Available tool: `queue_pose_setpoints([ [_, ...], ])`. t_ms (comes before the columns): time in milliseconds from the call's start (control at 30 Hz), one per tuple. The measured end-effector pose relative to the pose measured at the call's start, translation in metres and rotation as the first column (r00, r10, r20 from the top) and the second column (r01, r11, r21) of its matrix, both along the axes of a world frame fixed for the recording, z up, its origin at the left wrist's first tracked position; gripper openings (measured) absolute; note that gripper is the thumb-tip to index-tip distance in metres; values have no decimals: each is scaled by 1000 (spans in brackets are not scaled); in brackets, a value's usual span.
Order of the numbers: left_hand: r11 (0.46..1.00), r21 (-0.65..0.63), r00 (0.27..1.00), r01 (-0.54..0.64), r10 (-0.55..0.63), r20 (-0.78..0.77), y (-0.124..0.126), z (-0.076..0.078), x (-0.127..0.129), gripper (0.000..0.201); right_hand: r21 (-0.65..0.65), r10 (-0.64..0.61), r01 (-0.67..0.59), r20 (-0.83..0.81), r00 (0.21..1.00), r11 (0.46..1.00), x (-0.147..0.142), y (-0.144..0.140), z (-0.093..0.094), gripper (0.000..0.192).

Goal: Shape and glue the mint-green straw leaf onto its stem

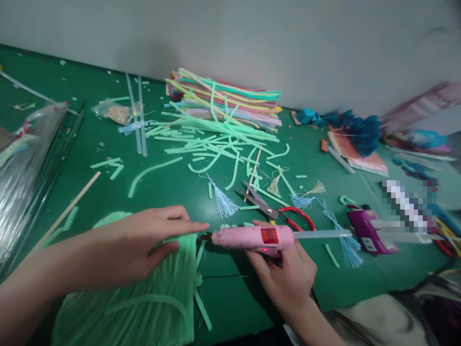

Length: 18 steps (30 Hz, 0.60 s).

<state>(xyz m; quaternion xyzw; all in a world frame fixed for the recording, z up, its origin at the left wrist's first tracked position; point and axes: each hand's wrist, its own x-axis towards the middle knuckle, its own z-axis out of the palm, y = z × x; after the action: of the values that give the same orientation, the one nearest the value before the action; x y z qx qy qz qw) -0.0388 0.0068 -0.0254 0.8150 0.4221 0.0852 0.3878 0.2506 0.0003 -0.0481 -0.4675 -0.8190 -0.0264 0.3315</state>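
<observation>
Head view: right hand (288,276) grips a smooth pink glue gun (252,237), nozzle beside the left hand (144,242), pressed flat, fingers extended, on fuzzy mint-green strips (144,307).

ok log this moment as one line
left hand flat on green strip fan | right hand holds pink glue gun | nozzle at fan edge

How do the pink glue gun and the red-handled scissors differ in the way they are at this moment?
The pink glue gun is gripped in the right hand, lifted, nozzle pointing left at the green strip piece; the red-handled scissors lie loose on the green table, untouched. The glue gun shows a lit red switch; the scissors' blades are slightly open. Both lie close together.
</observation>
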Motion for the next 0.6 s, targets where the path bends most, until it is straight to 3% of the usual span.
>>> queue_pose_setpoints([
  [600, 999, 38, 999, -11, 10, 34, -1, 5, 2, 57, 25, 18, -19, 15, 1000, 1000, 1, 1, -5, 17],
])
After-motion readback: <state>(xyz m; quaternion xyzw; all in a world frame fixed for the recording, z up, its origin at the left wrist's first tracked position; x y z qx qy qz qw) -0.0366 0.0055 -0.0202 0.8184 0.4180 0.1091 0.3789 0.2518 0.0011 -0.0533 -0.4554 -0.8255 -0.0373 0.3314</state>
